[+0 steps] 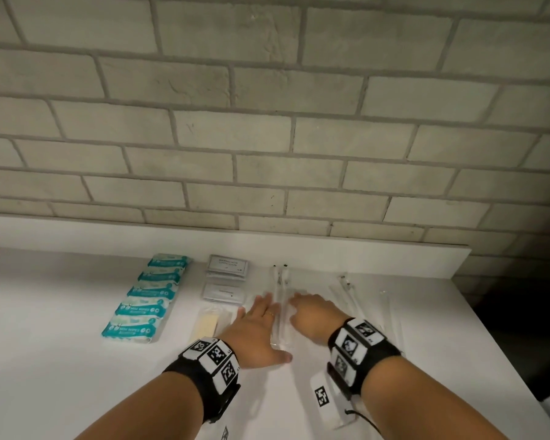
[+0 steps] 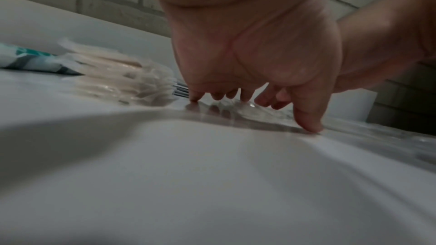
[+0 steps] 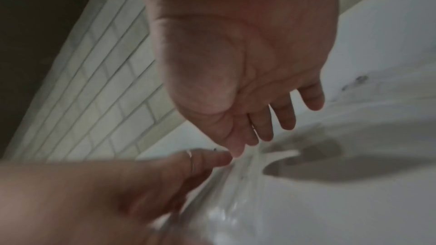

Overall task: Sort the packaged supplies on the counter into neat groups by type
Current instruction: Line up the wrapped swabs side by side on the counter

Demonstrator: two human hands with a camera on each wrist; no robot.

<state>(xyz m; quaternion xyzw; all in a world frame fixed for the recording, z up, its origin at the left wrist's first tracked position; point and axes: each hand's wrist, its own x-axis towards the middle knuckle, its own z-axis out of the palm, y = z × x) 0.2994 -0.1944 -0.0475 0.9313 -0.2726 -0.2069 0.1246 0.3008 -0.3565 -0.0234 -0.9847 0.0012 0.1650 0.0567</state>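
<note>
Nearest to me, both wrists are hovering low over the white counter [image 1: 61, 312], and I am working from left to right across it. Farthest left, the teal wipe packs [image 1: 146, 298] are lying in a tidy overlapping column; beside them the grey sachets [image 1: 226, 282] are stacked, with a pale flat packet [image 1: 207, 325] just in front. Next comes my left hand [image 1: 256, 331], fingers straight and spread, its tips pressing on the counter along the left edge of the clear sleeved sticks [image 1: 281, 308]. These long thin packages are running away from me toward the wall, between my two hands. My right hand [image 1: 313, 314] is resting flat on their right side, fingers relaxed, pinching nothing. Further right, more clear sleeves [image 1: 346, 295] are lying loose and well apart.

I judge the sleeves light, slick and crinkly, likely to skate sideways, so I am squaring them with flat palms; for lifting, a pinch at mid-length should suit best.
</note>
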